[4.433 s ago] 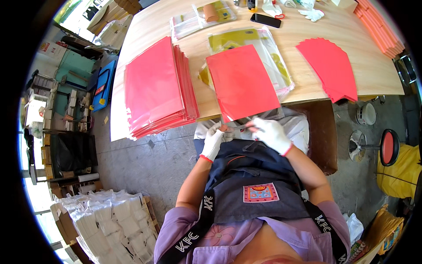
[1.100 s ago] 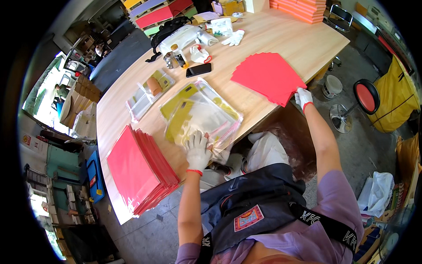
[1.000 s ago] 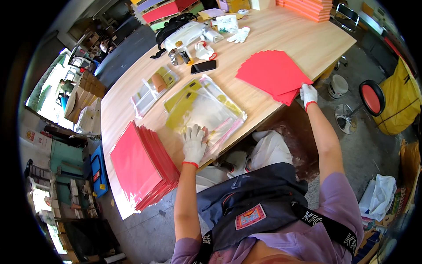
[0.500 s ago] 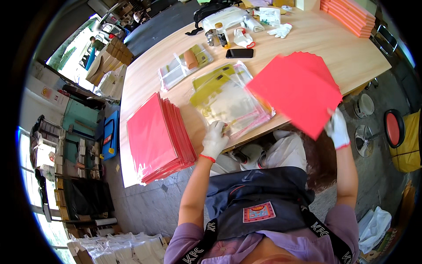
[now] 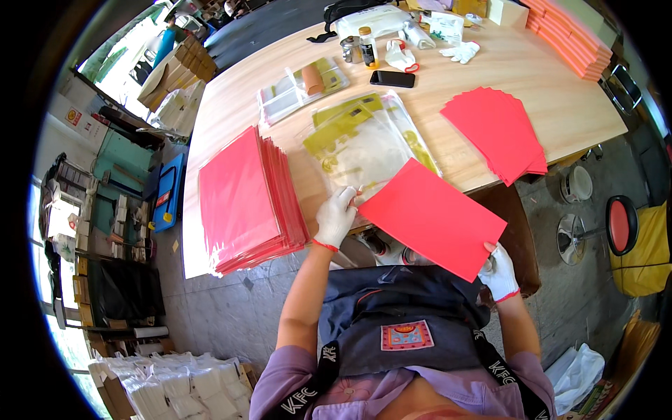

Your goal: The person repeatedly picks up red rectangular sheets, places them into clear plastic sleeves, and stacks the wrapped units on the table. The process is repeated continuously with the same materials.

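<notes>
On the wooden table (image 5: 532,77), the tall stack of red sheets (image 5: 248,199) at far left stands in the same place as in the earlier views; no sheet has been added to it or taken from it.

The left hand (image 5: 336,217), in a white glove, lies flat with its fingers spread on the near edge of the pile of clear plastic sleeves with yellow inserts (image 5: 364,140). A second ago it pressed the same pile, so its position is unchanged. It holds nothing; it only pins the sleeves down.

The change is in the single red sheet (image 5: 430,217). One second ago the right hand was at the fanned pile of red sheets (image 5: 500,133) on the right of the table. Half a second ago it had lifted one sheet clear. Now that sheet has been carried leftward, and its upper-left corner meets the left hand's fingertips at the edge of the sleeves. The work in hand has therefore moved from picking a sheet to presenting it at the sleeve pile.

The right hand (image 5: 498,269), also gloved, pinches the sheet's lower right corner; the grip is partly hidden behind the sheet, so the exact finger placement cannot be told. The sheet spans the gap between the two hands, tilted, over the table's front edge and the person's dark apron (image 5: 399,315).
</notes>
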The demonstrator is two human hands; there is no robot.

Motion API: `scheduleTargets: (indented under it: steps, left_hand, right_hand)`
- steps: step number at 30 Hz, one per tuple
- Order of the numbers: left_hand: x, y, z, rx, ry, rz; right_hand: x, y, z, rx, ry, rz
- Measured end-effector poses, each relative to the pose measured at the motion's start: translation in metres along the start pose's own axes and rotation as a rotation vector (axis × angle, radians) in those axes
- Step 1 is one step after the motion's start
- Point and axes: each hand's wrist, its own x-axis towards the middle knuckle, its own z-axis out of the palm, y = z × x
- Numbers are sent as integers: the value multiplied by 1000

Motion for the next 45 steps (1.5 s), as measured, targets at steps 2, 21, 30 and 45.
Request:
scheduleTargets:
  steps: [2,21,30,45]
  left_hand:
    - [6,5,-12,-186,-43,-4]
    - [-38,27,78,-1569,138,-1006]
    - [-98,18,117,-2009,94,-956]
    - [-130,29,128,-1640,37,-952]
  right_hand:
    - [1,8,5,47,31,-17]
    - [-27,22,95,-125,19,-83]
    - [19,62,81,-148,112,46]
    - [32,112,79,93,-70,66]
